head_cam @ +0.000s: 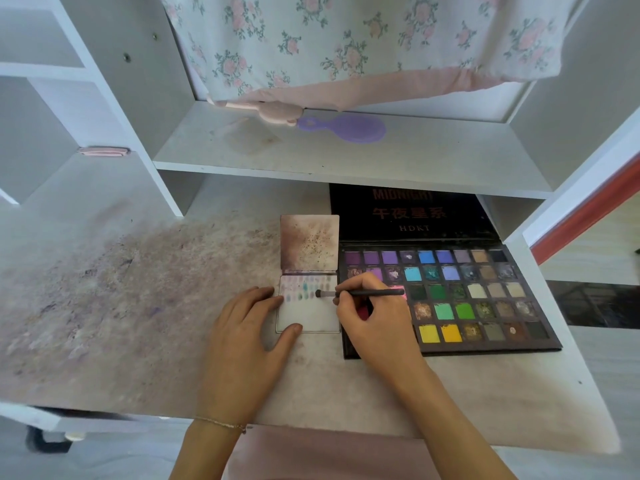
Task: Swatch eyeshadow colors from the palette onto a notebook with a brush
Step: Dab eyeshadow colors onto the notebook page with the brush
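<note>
I look down from a head-worn camera at a white desk (138,306) whose surface is smudged with purple and brown powder stains. My left hand (242,337) lies flat on the desk with straight, spread fingers; its index fingertip touches the left edge of a small open notebook (308,317) and its thumb presses on the lower left corner of the page. A thin bracelet (221,424) circles that wrist.

The notebook lies just left of the eyeshadow palette (485,306), their edges touching or nearly so. Its upper leaf is stained brown and speckled. The lower page carries rows of small colour patches in pinks, purples and teal along its top part, with the lower part bare.

My right hand (374,317) pinches a slim black brush (363,292) between thumb and fingers, with the handle lying almost level and pointing right over the palette. The dark brush tip sits on or just above the page beside the teal patches; I cannot tell whether it touches.

The palette lies open, its black lid (408,216) tilted back under a shelf (346,157), showing red lettering. Its pans run from purples and blues to greens, yellows and browns.

On the shelf rest a lilac hairbrush (346,128) and a pink object (263,109), below a hanging floral cloth (346,46).
</note>
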`<state>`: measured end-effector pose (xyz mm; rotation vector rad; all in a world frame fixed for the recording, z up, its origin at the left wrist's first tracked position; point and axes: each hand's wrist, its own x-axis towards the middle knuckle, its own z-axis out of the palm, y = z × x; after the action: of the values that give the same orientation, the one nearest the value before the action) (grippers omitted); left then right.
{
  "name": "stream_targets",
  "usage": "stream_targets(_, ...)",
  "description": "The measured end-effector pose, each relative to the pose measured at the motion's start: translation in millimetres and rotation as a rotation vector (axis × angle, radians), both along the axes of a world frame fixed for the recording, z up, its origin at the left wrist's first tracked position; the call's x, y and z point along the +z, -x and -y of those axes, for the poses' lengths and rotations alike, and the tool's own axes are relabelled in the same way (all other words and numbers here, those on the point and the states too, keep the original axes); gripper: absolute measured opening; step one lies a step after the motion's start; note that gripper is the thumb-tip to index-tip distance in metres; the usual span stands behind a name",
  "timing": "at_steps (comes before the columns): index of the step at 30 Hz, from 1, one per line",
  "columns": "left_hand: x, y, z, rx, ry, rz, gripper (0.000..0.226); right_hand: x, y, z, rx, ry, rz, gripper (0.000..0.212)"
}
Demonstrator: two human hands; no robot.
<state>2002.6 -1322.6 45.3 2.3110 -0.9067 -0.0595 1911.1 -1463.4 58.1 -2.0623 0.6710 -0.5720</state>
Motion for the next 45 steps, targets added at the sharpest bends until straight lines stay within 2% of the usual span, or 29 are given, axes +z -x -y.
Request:
stream_targets(7,0.7,0.8,0.1,0.004,-0.001,0.001,0.043,0.5,0.9,1.1,0.017,-0.008,0.011,0.023)
stream_targets(13,-1.4,-0.1,0.4,0.006,0.008,0.016,0.039,1.7,6.2,2.5,-0.052,-0.062,0.259,0.018)
stream_targets(20,-3.4,-0.8,0.0,0.008,0.019,0.025,0.038,0.6,21.5,8.0,-0.087,-0.063,0.365,0.026)
stream_targets(24,-3.4,-1.2,0.9,0.019,0.036,0.017,0.034,0.3,35.3,18.0,-0.147,-0.038,0.349,0.025)
stream_targets(26,-3.3,-2.3,1.6,0.030,0.053,-0.001,0.031,-0.8,42.0,23.6,-0.188,-0.029,0.334,0.031)
stream_targets(30,2.2,-9.3,8.6,0.055,0.092,-0.036,0.030,0.0,51.9,32.3,-0.264,-0.079,0.324,0.034)
stream_targets(33,11.1,-13.5,20.4,0.043,0.109,-0.046,0.035,0.0,58.0,38.3,-0.292,-0.089,0.293,0.034)
stream_targets(37,15.7,-9.3,42.1,-0.017,0.051,0.031,0.052,0.0,66.7,48.9,-0.337,-0.048,0.272,0.035)
stream_targets(45,3.2,-3.3,56.2,-0.069,-0.180,0.149,0.083,-1.6,92.7,78.3,-0.490,0.024,0.255,0.032)
